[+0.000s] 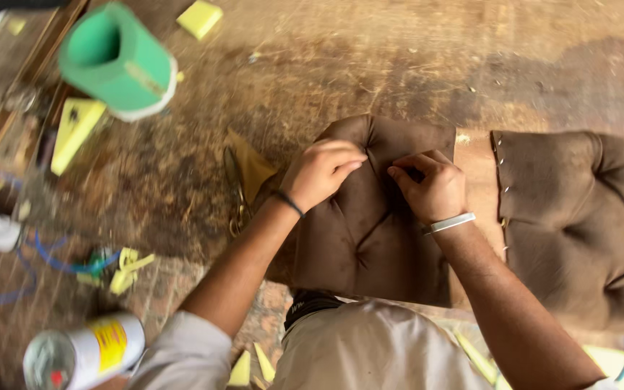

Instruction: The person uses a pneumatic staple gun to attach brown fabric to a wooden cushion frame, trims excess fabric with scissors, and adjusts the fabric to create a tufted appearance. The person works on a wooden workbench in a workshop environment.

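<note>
A brown suede-like tufted cushion panel (pixel 370 238) lies on the worn wooden worktable (pixel 341 65) in front of me. My left hand (pixel 321 173) presses its fingers into a fold at the panel's upper middle; a dark band is on that wrist. My right hand (pixel 431 186) pinches the fabric just right of the same fold, with a silver bangle on the wrist. Both hands grip the brown fabric, a few centimetres apart.
A second brown tufted panel (pixel 579 217) with a row of staples along its left edge lies to the right. Scissors (pixel 237 195) rest left of the cushion. A green foam roll (pixel 117 61), yellow foam scraps (pixel 74 130), a spray can (pixel 81 354) and blue cord (pixel 52 260) lie at left.
</note>
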Motion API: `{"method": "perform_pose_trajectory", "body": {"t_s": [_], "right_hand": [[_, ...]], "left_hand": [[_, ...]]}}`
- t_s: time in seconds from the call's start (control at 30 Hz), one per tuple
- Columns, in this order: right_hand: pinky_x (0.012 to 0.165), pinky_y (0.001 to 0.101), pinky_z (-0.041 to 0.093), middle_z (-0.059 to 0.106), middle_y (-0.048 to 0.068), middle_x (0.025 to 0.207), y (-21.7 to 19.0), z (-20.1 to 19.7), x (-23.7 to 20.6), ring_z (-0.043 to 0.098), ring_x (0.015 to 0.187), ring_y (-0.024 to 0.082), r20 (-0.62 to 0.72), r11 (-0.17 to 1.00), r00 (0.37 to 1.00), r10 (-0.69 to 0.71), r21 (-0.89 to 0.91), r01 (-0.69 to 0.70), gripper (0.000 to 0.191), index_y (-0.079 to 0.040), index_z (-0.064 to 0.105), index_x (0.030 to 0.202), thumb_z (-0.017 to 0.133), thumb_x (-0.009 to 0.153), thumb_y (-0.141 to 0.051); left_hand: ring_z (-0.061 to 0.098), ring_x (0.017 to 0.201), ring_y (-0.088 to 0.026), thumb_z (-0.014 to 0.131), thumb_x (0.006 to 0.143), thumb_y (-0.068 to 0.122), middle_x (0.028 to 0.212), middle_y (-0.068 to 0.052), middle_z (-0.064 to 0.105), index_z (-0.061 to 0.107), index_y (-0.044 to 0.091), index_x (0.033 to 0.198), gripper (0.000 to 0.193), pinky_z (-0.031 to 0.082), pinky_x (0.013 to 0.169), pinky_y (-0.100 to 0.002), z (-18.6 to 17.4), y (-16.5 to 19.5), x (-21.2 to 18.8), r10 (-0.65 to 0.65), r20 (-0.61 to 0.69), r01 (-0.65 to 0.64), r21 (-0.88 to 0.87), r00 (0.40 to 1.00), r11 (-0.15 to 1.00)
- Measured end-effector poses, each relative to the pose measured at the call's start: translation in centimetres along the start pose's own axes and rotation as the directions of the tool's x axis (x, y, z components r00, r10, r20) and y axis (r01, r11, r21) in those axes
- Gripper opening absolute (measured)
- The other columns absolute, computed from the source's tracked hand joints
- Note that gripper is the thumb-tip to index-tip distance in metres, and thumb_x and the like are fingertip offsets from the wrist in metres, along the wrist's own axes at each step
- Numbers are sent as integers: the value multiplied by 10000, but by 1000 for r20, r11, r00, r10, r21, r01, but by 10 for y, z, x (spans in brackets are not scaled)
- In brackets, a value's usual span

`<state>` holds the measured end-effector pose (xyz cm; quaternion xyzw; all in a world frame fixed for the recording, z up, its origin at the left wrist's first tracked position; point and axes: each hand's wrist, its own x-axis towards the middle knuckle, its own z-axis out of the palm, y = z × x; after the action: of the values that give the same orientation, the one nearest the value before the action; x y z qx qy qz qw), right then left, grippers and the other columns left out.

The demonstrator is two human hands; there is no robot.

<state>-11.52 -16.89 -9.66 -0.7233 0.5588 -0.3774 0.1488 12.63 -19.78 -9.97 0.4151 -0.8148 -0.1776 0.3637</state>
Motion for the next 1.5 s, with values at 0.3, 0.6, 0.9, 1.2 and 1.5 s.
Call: {"method": "perform_pose_trajectory", "body": {"t_s": [0.3, 0.6, 0.9, 1.2, 1.5], "right_hand": [[754, 336, 589, 735, 99, 1158, -67, 14, -73, 730, 888, 243, -296, 929, 909, 294, -137, -345, 197, -84, 801, 978, 857, 827, -197], [769, 375, 580, 730, 37, 1050, -73, 17, -79, 718, 893, 235, -324, 859, 876, 357, -255, -444, 194, -108, 816, 956, 862, 821, -239], [645, 406, 581, 660, 59, 1013, -84, 32, -67, 685, 920, 248, -232, 593, 851, 470, -632, -499, 199, -118, 740, 929, 762, 897, -313], [780, 378, 591, 709, 63, 1057, -87, 13, -99, 716, 908, 251, -325, 843, 881, 344, -306, -442, 123, -92, 778, 969, 766, 876, -173], [800, 377, 595, 722, 72, 1063, -94, 16, -108, 726, 894, 265, -341, 804, 837, 428, -279, -525, 154, -95, 789, 988, 801, 851, -162]], "left_hand": [[703, 897, -232, 780, 851, 259, 956, -7, 705, 804, 157, 965, 155, 571, 744, -389, 28, -17, 71, 552, 528, -555, -173, 645, 814], [685, 774, -223, 804, 803, 219, 823, -30, 638, 706, 119, 748, 151, 586, 687, -378, 63, -6, 74, 663, 603, -742, -167, 444, 649], [681, 777, -149, 839, 852, 178, 852, -13, 633, 651, 97, 840, 205, 603, 616, -271, 65, -27, 41, 711, 288, -668, -245, 642, 703], [690, 782, -168, 798, 860, 230, 918, -12, 694, 787, 136, 991, 161, 586, 652, -287, 34, -4, 49, 652, 425, -571, -319, 627, 757], [650, 785, -149, 712, 831, 97, 833, -14, 619, 693, 132, 746, 93, 584, 615, -256, 51, 25, 32, 759, 489, -861, -31, 430, 508]]}}
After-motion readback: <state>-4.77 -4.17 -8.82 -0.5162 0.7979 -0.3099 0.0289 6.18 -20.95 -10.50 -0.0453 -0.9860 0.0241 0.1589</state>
